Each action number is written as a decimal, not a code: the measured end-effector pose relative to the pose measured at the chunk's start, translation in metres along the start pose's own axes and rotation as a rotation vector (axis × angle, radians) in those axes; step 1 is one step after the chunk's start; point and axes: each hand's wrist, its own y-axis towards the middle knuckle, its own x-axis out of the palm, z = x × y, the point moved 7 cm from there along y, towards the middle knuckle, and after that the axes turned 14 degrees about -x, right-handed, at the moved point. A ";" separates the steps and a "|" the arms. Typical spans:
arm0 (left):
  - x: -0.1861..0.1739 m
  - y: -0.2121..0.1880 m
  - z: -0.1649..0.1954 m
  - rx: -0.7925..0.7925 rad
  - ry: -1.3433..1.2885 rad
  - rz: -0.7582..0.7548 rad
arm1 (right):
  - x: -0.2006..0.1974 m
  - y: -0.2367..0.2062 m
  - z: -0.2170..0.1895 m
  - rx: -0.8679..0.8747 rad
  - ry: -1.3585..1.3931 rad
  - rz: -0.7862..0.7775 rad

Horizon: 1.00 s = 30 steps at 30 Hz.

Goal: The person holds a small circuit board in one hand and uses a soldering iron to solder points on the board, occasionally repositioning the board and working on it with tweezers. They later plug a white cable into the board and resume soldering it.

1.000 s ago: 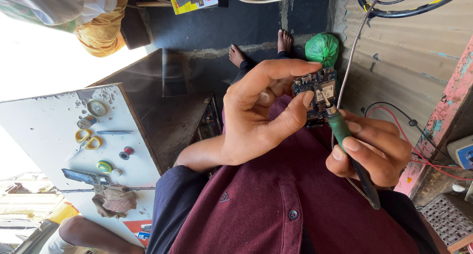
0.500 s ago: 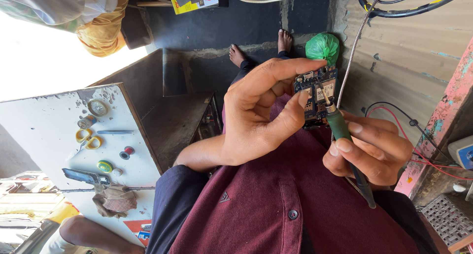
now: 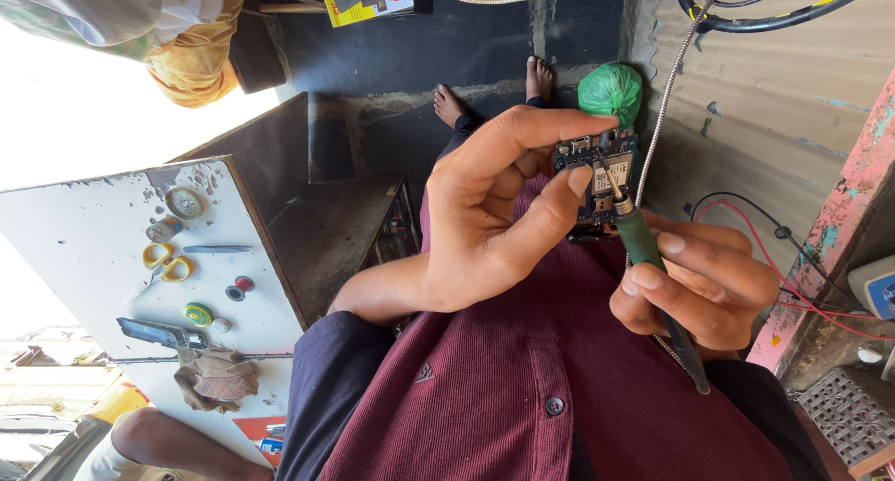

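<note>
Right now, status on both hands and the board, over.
Left hand pinching circuit board between thumb and fingers. Right hand gripping green-handled soldering iron, tip on the board. Metal-sheathed cable hangs just behind; nothing blocking the tip.

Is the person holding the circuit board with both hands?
No: the left hand alone pinches the circuit board, while the right hand holds a green-handled tool.

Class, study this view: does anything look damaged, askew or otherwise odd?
Nothing looks damaged. The left hand holds a small circuit board mid-air over the lap, not on the white table, while the right hand touches a green-handled soldering iron to it.
</note>
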 end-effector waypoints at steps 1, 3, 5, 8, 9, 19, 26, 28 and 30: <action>0.000 0.000 0.001 0.010 0.023 0.005 | -0.002 0.000 0.000 -0.012 -0.007 0.023; 0.000 -0.001 0.002 0.013 0.083 0.027 | -0.002 0.001 0.000 0.002 -0.006 -0.030; -0.001 -0.001 0.002 0.003 0.137 0.050 | -0.004 0.001 0.000 0.012 -0.005 -0.077; 0.001 0.000 0.005 0.012 0.137 0.045 | -0.004 0.000 -0.001 0.017 -0.011 -0.088; 0.001 0.001 0.005 0.016 0.129 0.038 | -0.004 -0.001 -0.001 0.014 -0.017 -0.056; 0.002 0.002 0.004 0.003 0.093 0.019 | -0.007 -0.002 0.001 0.001 0.024 -0.153; 0.001 0.001 0.003 0.003 0.094 0.009 | -0.005 -0.003 0.002 -0.004 0.006 -0.100; 0.001 0.002 0.002 -0.005 0.078 0.013 | -0.005 -0.002 0.002 0.008 -0.002 -0.100; 0.002 0.002 0.000 -0.009 0.065 0.017 | -0.006 -0.001 0.000 0.004 0.008 -0.096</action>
